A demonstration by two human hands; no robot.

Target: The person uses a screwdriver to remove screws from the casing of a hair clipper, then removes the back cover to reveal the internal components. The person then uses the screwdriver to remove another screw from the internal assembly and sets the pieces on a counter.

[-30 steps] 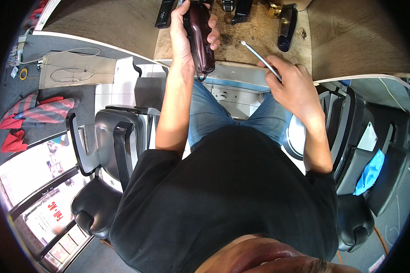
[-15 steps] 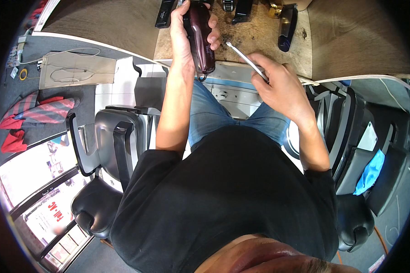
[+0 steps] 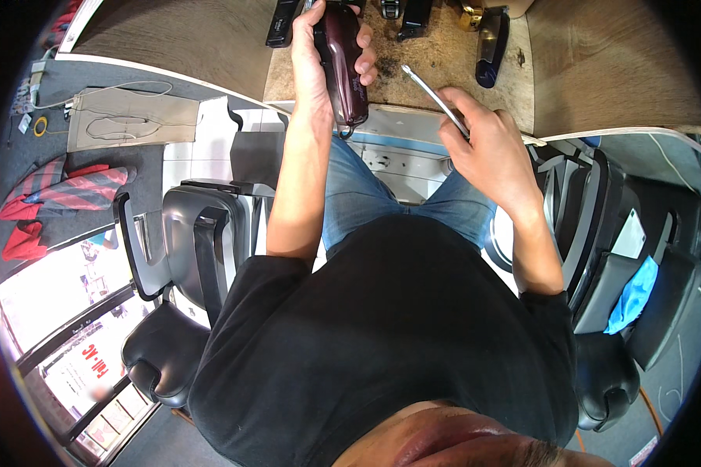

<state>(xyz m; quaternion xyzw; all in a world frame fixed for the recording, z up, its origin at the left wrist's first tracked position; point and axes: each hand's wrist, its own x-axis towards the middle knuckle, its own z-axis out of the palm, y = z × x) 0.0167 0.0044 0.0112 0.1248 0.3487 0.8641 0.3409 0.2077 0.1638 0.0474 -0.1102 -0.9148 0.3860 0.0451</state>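
Note:
A dark maroon hair clipper (image 3: 345, 66) is gripped in my left hand (image 3: 310, 74), its hanging loop pointing down toward me. The fingers wrap round its right side, and its upper end runs up to the top edge of the picture. My right hand (image 3: 492, 148) holds a thin silver screwdriver (image 3: 428, 89) between thumb and fingers. Its tip points up and to the left, apart from the clipper. Both hands are over the near edge of a worn wooden counter (image 3: 436, 70).
On the counter lie a dark trimmer (image 3: 492, 48), a black device (image 3: 283, 23) and a gold-coloured item (image 3: 471, 15). Black chairs stand at left (image 3: 202, 226) and right (image 3: 592, 202). A red and grey cloth (image 3: 66, 191) lies at far left, a blue cloth (image 3: 633, 294) at right.
My right hand has moved slightly to the right with the screwdriver, drawing its tip farther from the clipper. My left hand and the clipper have stayed in place.

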